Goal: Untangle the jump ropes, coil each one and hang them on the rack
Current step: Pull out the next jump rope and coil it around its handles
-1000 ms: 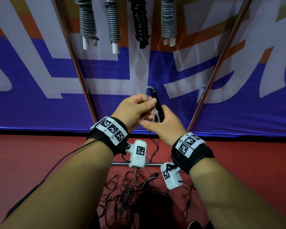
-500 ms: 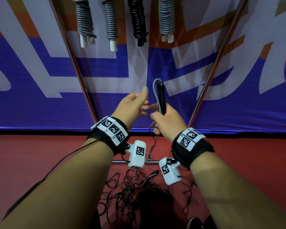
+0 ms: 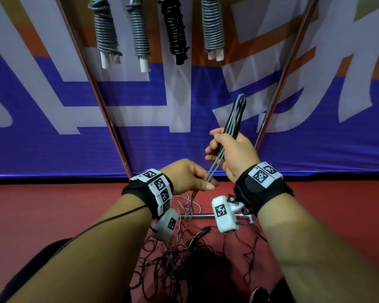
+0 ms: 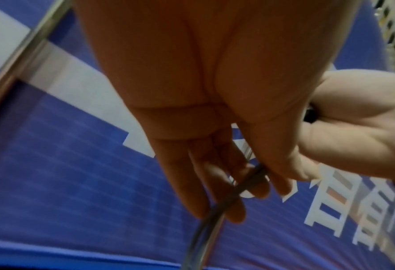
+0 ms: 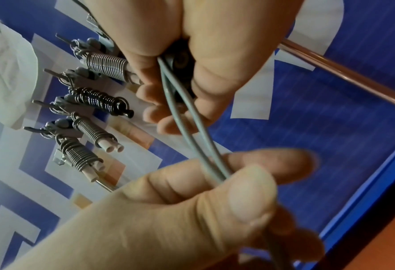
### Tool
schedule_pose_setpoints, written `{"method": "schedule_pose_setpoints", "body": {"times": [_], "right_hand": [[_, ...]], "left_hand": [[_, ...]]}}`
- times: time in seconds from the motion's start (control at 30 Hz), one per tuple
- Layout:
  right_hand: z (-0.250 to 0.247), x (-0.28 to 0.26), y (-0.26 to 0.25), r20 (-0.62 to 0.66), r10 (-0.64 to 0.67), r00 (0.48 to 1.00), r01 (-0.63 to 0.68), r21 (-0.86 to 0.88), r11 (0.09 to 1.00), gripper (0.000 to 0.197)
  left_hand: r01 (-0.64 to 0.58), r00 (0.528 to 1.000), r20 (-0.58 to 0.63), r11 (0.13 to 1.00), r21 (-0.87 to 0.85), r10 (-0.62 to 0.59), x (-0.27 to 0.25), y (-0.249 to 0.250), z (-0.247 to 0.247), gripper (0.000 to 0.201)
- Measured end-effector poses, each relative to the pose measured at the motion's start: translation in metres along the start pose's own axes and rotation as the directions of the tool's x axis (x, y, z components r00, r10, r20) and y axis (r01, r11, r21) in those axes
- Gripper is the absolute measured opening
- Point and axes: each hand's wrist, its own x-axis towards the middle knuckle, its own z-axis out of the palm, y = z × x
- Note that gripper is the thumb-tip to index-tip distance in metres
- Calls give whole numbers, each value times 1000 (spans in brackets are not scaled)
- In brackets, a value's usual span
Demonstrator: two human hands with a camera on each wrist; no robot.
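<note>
Gripping grey rope (image 3: 234, 121) and black handle (image 5: 182, 60), right hand (image 3: 232, 154); left hand (image 3: 188, 178) pinching its strands, handle seen only wrist-side.

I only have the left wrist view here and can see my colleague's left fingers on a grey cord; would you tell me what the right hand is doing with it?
Observer: The right hand grips a black handle together with folded loops of the grey rope.
Operator: Thank you. Is anything hung up yet?
Observer: Yes, four coiled ropes hang on the rack: three grey, and one black coil.
Operator: And is there more to untangle?
Observer: A tangle of dark ropes lies on the red floor below the hands; the left hand pinches the grey rope just above it.
</note>
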Motion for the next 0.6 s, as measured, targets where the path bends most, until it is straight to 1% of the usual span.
{"method": "schedule_pose_setpoints", "body": {"times": [0.07, 0.13, 0.2, 0.3, 0.37, 0.43, 0.5, 0.57, 0.6], "right_hand": [[-2, -2, -2, 54, 13, 998, -13, 1, 1000, 18], [-3, -5, -5, 105, 13, 994, -11, -24, 1000, 21], [-6, -7, -8, 158, 17, 987, 2, -117, 993, 23], [-11, -9, -8, 222, 63, 973, 12, -322, 947, 27], [-12, -11, -6, 255, 108, 961, 2, -395, 919, 31], [-10, -12, -1, 299, 167, 940, -22, -434, 900, 39], [-7, -15, 4, 365, 235, 901, -39, -471, 881, 45], [-4, -17, 9, 420, 262, 869, -26, -489, 872, 44], [-3, -17, 11, 435, 263, 861, -18, -490, 871, 45]], "left_hand": [[14, 995, -95, 998, 69, -7, 1, 0, -1, 15], [31, 984, -177, 987, 159, -3, 0, -1, -5, 21], [52, 975, -221, 974, 221, -1, 0, -3, -11, 29], [73, 965, -263, 960, 272, 1, -1, -6, -21, 39], [102, 947, -321, 946, 307, 2, -1, -6, -28, 38], [113, 919, -394, 940, 323, 25, -1, -5, -34, 31], [101, 890, -455, 958, 269, 34, 0, -2, -37, 23], [31, 875, -484, 995, 91, 17, 3, 0, -39, 12], [-1, 873, -488, 1000, 19, 10, 3, 1, -41, 11]]}}
